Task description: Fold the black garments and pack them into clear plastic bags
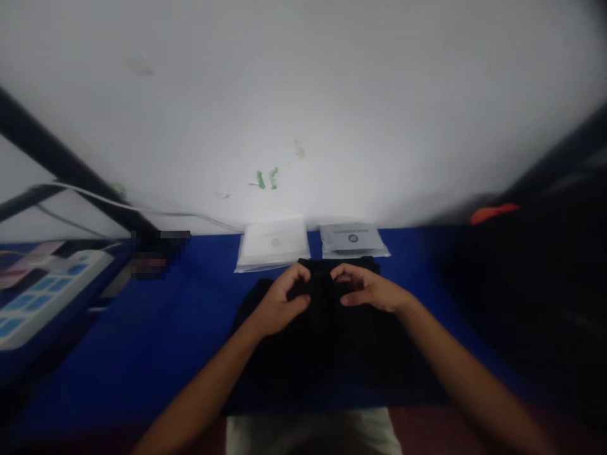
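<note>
A black garment, probably trousers or shorts, lies spread on the blue table in front of me, with a band-like edge at its far side. Over its upper left part is my left hand, fingers curved and thumb held apart from them. My right hand mirrors it on the other side, thumb and fingers also apart. Both hands rest on or just above the dark cloth; contact is hard to make out. Folds in the garment are lost in the darkness.
Two flat plastic packages, a white one and a grey one with a dark round logo, lie by the wall. At left is a power strip with blue sockets. A dark mass and an orange item are at right on the blue table.
</note>
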